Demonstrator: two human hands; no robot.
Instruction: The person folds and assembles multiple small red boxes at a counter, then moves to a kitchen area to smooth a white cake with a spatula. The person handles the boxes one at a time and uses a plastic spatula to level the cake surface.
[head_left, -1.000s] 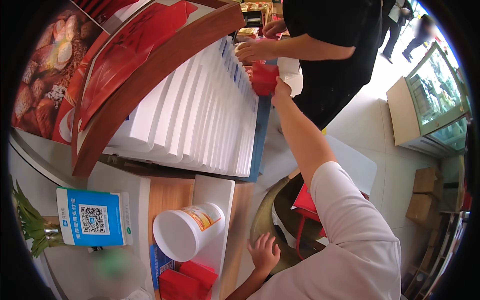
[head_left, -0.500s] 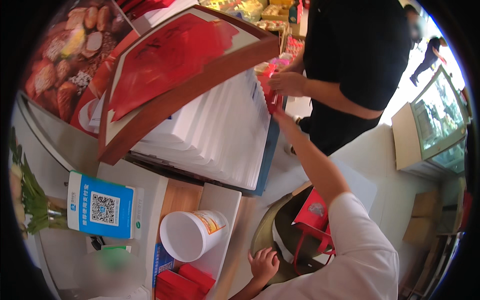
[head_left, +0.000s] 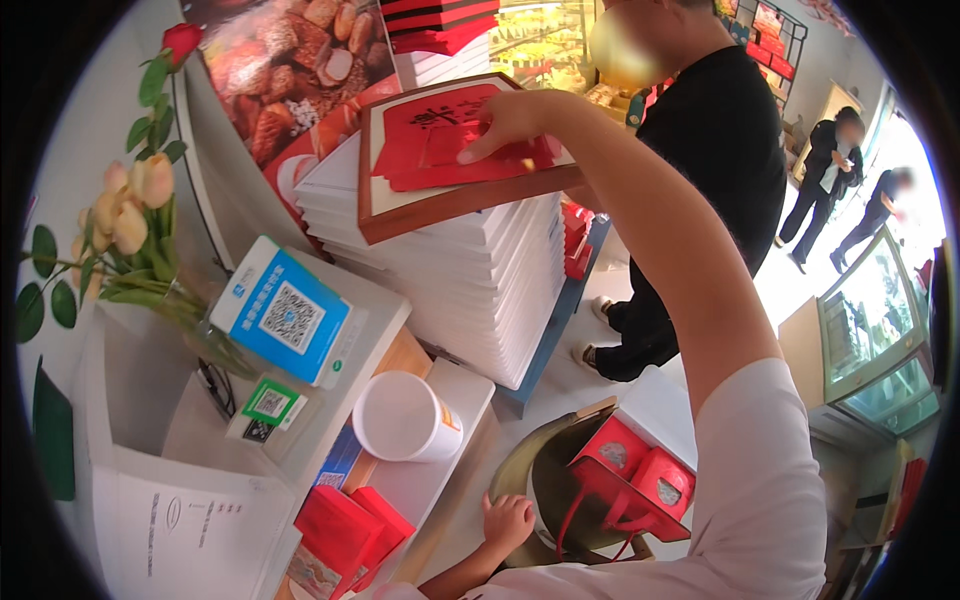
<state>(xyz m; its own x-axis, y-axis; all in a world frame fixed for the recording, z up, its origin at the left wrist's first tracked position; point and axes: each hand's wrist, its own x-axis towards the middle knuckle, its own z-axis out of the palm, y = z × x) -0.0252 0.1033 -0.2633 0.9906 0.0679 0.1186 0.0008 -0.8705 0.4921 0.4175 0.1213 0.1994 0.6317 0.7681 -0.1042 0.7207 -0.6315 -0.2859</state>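
My right hand reaches over a wood-framed tray. Its thumb and index finger are spread on the red paper sheets, which bear dark brush-like marks; its other fingers are partly hidden. The tray rests tilted on a tall stack of white boxes. Low in the view, my left hand lies with loosely bent fingers by the edge of an olive-green chair, holding nothing visible. On that chair sits a red handbag-style gift box with two red packets inside.
A person in black stands beyond the box stack. To the left are a blue code stand, tulips and a white tub. Red packets lie below the tub. A glass cabinet stands at right.
My right hand has drawn back from the person's hands and the red thing there, and moved onto the tray's red sheets. The view has shifted; my left hand stays by the chair.
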